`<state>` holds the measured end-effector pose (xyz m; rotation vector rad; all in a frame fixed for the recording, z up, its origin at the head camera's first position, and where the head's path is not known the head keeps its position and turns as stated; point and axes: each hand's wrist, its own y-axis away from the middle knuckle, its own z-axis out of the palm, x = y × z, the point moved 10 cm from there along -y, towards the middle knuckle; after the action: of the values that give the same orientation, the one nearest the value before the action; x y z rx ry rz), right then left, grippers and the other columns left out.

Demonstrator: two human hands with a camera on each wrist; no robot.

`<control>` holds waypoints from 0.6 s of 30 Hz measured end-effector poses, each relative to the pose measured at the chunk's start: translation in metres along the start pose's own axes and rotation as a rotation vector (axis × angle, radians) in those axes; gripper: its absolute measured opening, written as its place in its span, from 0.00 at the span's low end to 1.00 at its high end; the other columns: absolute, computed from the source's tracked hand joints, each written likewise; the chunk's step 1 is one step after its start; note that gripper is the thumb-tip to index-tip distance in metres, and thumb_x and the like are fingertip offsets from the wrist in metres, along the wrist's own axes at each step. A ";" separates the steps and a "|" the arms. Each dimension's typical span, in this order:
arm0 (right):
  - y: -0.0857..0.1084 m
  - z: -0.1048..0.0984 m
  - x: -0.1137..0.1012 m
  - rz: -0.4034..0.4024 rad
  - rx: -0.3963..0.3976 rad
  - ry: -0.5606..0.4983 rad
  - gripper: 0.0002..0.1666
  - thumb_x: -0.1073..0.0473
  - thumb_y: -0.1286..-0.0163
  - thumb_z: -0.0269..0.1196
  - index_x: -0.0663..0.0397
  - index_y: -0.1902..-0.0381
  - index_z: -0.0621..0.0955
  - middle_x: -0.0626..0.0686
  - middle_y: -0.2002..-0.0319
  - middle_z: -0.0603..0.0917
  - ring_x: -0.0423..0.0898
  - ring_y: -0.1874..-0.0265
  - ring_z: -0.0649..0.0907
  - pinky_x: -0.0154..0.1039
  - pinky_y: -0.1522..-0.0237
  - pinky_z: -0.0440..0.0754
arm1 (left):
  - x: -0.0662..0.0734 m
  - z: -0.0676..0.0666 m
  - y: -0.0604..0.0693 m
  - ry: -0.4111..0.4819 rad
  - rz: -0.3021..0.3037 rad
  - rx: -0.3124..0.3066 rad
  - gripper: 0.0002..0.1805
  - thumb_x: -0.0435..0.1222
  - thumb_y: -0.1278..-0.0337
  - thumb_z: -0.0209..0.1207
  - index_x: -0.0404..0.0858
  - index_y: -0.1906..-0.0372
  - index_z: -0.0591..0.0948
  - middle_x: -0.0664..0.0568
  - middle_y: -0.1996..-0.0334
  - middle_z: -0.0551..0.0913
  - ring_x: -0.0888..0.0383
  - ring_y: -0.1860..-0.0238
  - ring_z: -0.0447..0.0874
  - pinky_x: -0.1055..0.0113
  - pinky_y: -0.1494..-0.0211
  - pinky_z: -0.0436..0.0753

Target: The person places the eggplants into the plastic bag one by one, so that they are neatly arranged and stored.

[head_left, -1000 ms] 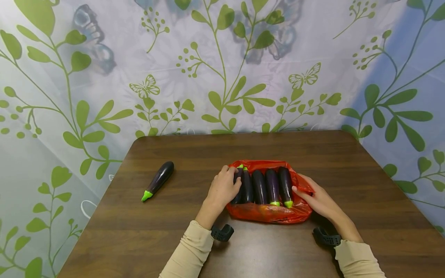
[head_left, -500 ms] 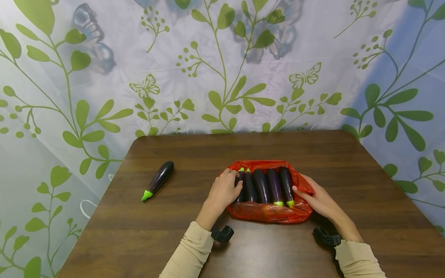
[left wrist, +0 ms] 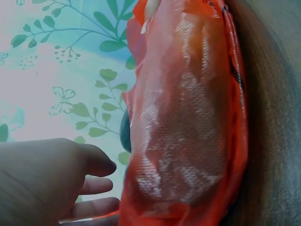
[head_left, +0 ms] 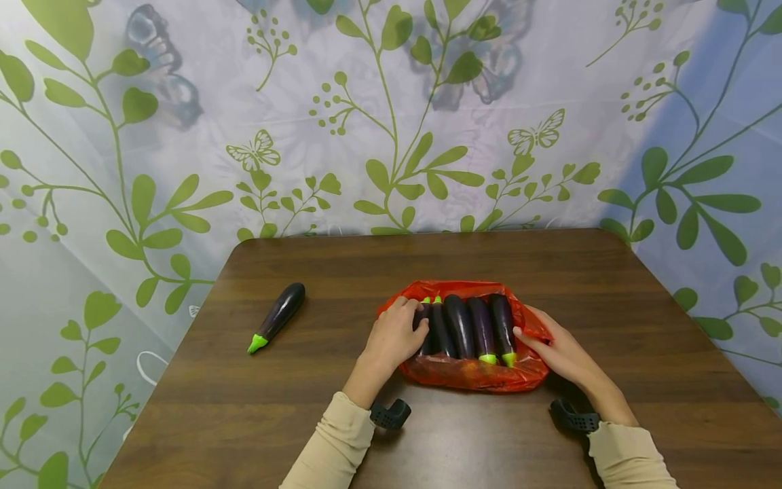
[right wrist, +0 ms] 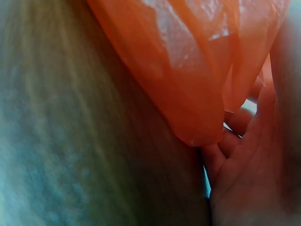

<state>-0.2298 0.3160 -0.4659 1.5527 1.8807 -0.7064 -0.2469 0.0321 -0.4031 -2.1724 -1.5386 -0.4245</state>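
Observation:
A red plastic bag lies on the table with its mouth spread upward. Several dark purple eggplants sit side by side inside, some with green ends away from me, others toward me. At the bag's left side, my left hand rests its fingers on the leftmost eggplant, partly covering it. The left wrist view shows this hand with fingers loosely extended beside the bag. My right hand grips the bag's right edge, thumb inside; its fingers are partly hidden behind the plastic in the right wrist view.
One loose eggplant with a green end lies on the left of the brown wooden table. Behind the table hangs a leaf-patterned cloth. A white cord loop shows by the table's left edge.
The eggplants nearest my left hand have shifted slightly to the right in the bag, and that hand has moved a little. My right hand stays at the bag's edge.

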 end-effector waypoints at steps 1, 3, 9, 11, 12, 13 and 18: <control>0.000 0.000 0.000 0.001 -0.001 0.001 0.42 0.43 0.22 0.59 0.58 0.21 0.61 0.68 0.28 0.69 0.69 0.33 0.72 0.73 0.35 0.68 | 0.000 -0.001 0.000 0.001 0.003 0.007 0.16 0.41 0.34 0.65 0.37 0.47 0.85 0.45 0.50 0.84 0.45 0.54 0.88 0.50 0.46 0.87; 0.000 0.000 0.000 0.004 -0.001 0.001 0.42 0.43 0.22 0.59 0.57 0.21 0.61 0.68 0.28 0.69 0.69 0.33 0.72 0.73 0.35 0.69 | 0.002 -0.004 0.000 -0.005 0.012 0.023 0.15 0.42 0.33 0.64 0.38 0.47 0.85 0.46 0.50 0.84 0.45 0.53 0.88 0.50 0.46 0.87; 0.000 0.000 0.000 -0.001 -0.003 -0.010 0.42 0.43 0.22 0.59 0.57 0.21 0.61 0.68 0.29 0.70 0.69 0.33 0.73 0.73 0.35 0.70 | 0.023 -0.005 -0.003 0.014 0.140 0.017 0.16 0.40 0.30 0.61 0.38 0.44 0.85 0.48 0.46 0.85 0.50 0.47 0.86 0.55 0.39 0.84; 0.000 0.000 0.000 -0.005 0.000 -0.012 0.42 0.43 0.22 0.59 0.57 0.21 0.61 0.68 0.29 0.70 0.69 0.33 0.73 0.73 0.35 0.70 | 0.034 0.001 -0.003 0.015 0.208 -0.027 0.18 0.40 0.28 0.60 0.38 0.39 0.83 0.48 0.41 0.84 0.51 0.40 0.83 0.57 0.33 0.80; 0.000 0.000 0.000 -0.006 0.001 -0.011 0.42 0.43 0.22 0.59 0.57 0.21 0.61 0.68 0.29 0.70 0.69 0.33 0.73 0.73 0.35 0.70 | 0.038 0.006 -0.002 0.009 0.239 -0.054 0.19 0.40 0.27 0.59 0.38 0.38 0.83 0.48 0.38 0.83 0.51 0.37 0.81 0.58 0.30 0.77; 0.000 0.000 0.001 -0.007 0.001 -0.010 0.42 0.43 0.22 0.59 0.57 0.21 0.61 0.68 0.29 0.70 0.69 0.33 0.73 0.73 0.35 0.70 | 0.042 0.010 -0.002 0.000 0.266 -0.081 0.20 0.41 0.26 0.58 0.39 0.36 0.82 0.48 0.36 0.81 0.51 0.34 0.79 0.58 0.28 0.75; -0.001 0.000 0.001 -0.007 0.006 0.010 0.42 0.43 0.22 0.59 0.58 0.21 0.61 0.68 0.28 0.69 0.70 0.33 0.72 0.73 0.35 0.69 | 0.050 0.030 0.003 -0.098 0.348 -0.156 0.23 0.44 0.25 0.58 0.42 0.32 0.80 0.47 0.30 0.77 0.50 0.29 0.75 0.58 0.25 0.72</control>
<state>-0.2313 0.3163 -0.4661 1.5567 1.8945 -0.7090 -0.2276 0.0874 -0.4044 -2.5538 -1.1719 -0.3355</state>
